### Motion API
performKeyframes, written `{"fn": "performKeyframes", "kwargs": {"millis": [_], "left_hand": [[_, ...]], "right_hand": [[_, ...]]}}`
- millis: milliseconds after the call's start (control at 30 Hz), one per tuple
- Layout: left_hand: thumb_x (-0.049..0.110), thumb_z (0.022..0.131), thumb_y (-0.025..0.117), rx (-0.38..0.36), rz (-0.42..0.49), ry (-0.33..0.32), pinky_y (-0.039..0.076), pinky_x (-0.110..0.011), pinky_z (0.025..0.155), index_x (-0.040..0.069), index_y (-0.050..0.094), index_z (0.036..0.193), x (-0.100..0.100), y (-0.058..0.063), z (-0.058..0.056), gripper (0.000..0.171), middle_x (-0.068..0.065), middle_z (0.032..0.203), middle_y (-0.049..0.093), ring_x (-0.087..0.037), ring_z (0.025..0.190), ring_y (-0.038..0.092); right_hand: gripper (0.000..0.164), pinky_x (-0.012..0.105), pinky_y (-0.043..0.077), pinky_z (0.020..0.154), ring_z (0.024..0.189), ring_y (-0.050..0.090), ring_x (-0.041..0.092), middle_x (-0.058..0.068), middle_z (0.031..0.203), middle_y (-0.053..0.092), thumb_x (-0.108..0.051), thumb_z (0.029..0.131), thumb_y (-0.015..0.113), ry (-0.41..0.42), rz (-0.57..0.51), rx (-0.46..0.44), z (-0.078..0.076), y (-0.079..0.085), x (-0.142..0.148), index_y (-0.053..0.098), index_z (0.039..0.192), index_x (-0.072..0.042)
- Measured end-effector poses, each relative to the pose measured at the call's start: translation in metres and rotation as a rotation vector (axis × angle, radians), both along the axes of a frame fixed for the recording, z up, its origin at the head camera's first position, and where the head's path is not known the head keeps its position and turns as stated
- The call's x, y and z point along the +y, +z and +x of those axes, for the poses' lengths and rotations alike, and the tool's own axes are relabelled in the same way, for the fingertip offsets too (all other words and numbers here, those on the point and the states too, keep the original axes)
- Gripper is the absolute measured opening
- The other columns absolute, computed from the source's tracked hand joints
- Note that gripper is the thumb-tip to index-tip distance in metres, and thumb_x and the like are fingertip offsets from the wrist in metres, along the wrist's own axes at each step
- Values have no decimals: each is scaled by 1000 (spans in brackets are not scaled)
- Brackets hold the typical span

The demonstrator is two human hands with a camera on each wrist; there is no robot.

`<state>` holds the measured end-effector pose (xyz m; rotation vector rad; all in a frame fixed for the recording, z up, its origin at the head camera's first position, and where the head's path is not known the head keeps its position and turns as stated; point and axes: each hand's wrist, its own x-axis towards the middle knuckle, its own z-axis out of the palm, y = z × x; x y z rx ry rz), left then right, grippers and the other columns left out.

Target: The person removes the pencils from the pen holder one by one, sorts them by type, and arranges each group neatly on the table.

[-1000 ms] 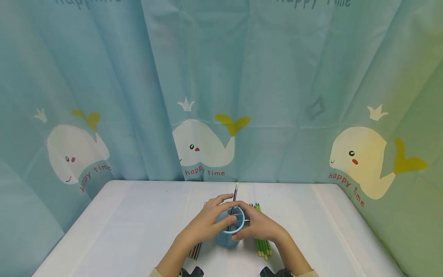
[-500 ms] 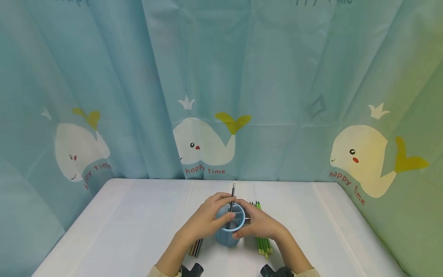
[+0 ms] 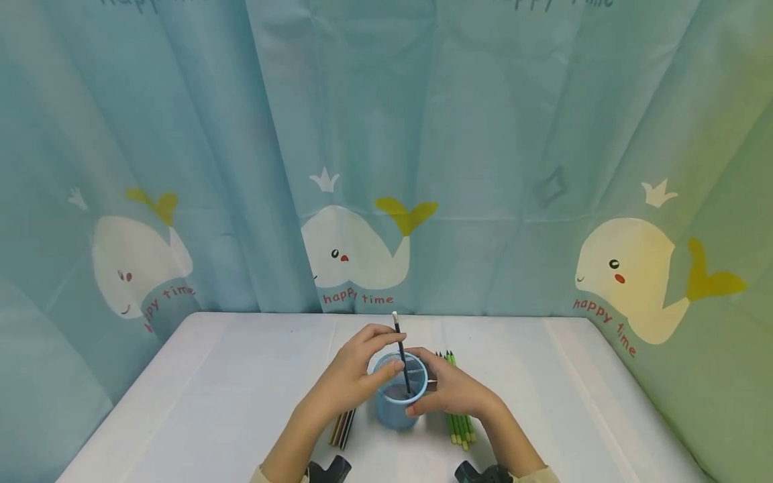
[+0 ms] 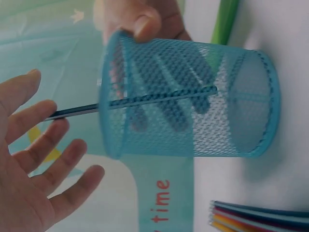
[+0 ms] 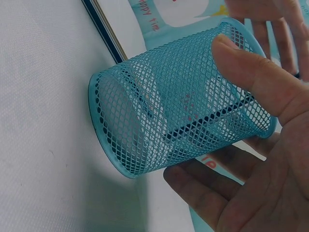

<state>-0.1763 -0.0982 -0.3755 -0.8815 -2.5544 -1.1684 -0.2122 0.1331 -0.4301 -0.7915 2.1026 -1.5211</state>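
Observation:
A light blue mesh pen holder (image 3: 395,412) stands on the table between my hands. My right hand (image 3: 449,389) grips its right side, thumb (image 5: 251,72) on the near wall and fingers round the other side. One dark pencil (image 3: 402,349) with a white top end leans inside, seen through the mesh. Whether its lower end touches the floor is unclear. My left hand (image 3: 353,369) is over the rim's left side; in the left wrist view its fingers (image 4: 79,150) are spread and fairly straight. Index and middle fingertips touch the pencil's upper part, while the thumb stands apart.
Several green pencils (image 3: 460,429) lie on the white table (image 3: 205,389) at the holder's right, partly under my right hand. Several dark and coloured pencils (image 4: 260,220) lie at its left. A blue curtain (image 3: 483,134) with whale prints hangs behind the table.
The pencil's top has swung to the left, so it now leans the other way. My left hand has moved slightly left and its fingers have spread. My right hand keeps its grip.

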Motion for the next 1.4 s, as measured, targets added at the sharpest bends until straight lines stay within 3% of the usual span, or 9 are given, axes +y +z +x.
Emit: {"fn": "performKeyframes", "kwargs": {"millis": [200, 333, 500, 633, 767, 867, 1067, 1200, 1400], "left_hand": [[34, 98, 65, 94, 73, 35, 58, -37, 90, 19, 63, 133, -4, 11, 1, 38, 9, 130, 56, -12, 119, 57], [25, 97, 66, 136, 176, 50, 59, -35, 88, 21, 64, 129, -9, 17, 4, 31, 8, 126, 59, -15, 117, 59], [8, 94, 68, 238, 324, 55, 61, -32, 83, 18, 65, 119, -17, 24, 5, 27, 2, 117, 63, -18, 105, 64], [2, 93, 68, 251, 381, 75, 61, -31, 80, 15, 64, 115, -25, 29, 4, 25, 0, 111, 64, -16, 100, 66], [3, 94, 67, 154, 413, 90, 61, -29, 77, 11, 60, 112, -32, 29, 1, 21, -3, 110, 64, -16, 97, 66], [6, 94, 68, 39, 443, 92, 61, -30, 75, 8, 56, 111, -37, 27, 0, 20, -8, 111, 63, -19, 95, 66], [9, 95, 68, -177, 479, 159, 62, -31, 74, 7, 49, 122, -53, 16, -12, 33, -15, 116, 56, -21, 94, 66], [7, 95, 66, -249, 442, 239, 61, -30, 71, 10, 46, 134, -67, 6, -21, 43, -18, 119, 58, -22, 91, 68], [8, 95, 66, -360, 317, 280, 61, -32, 67, 12, 46, 139, -79, -14, -32, 49, -16, 115, 60, -27, 87, 68]], "right_hand": [[86, 54, 45, 106, 125, 53, 33, 11, 138, 56, -19, 74, 88, -16, 10, 19, -2, 0, -1, 42, 146, -18], [86, 53, 44, 105, 126, 52, 32, 5, 135, 58, -20, 73, 88, -28, 26, 41, -1, 0, -2, 43, 146, -18], [86, 54, 44, 107, 129, 50, 34, 10, 137, 57, -13, 73, 88, 5, -28, 27, 0, 0, -2, 43, 146, -14], [86, 54, 45, 107, 129, 50, 35, 12, 138, 56, -14, 73, 88, 10, -27, 39, -1, 0, -1, 43, 146, -16], [86, 54, 45, 107, 130, 50, 33, 10, 138, 56, -16, 72, 89, -2, -9, 45, -1, 0, -1, 44, 145, -18], [86, 55, 44, 107, 130, 49, 33, 11, 139, 55, -15, 73, 89, -2, -12, 41, 0, -1, -2, 44, 146, -17], [85, 57, 44, 107, 131, 49, 35, 12, 139, 55, -13, 73, 88, 10, -32, 34, 1, -2, -2, 43, 145, -15], [85, 56, 44, 107, 131, 49, 35, 10, 139, 55, -16, 73, 88, 18, -22, 37, 1, -2, -2, 44, 145, -17], [86, 53, 46, 106, 131, 49, 33, 8, 139, 55, -17, 72, 89, 5, -12, 37, -1, -4, -2, 43, 146, -22]]}}
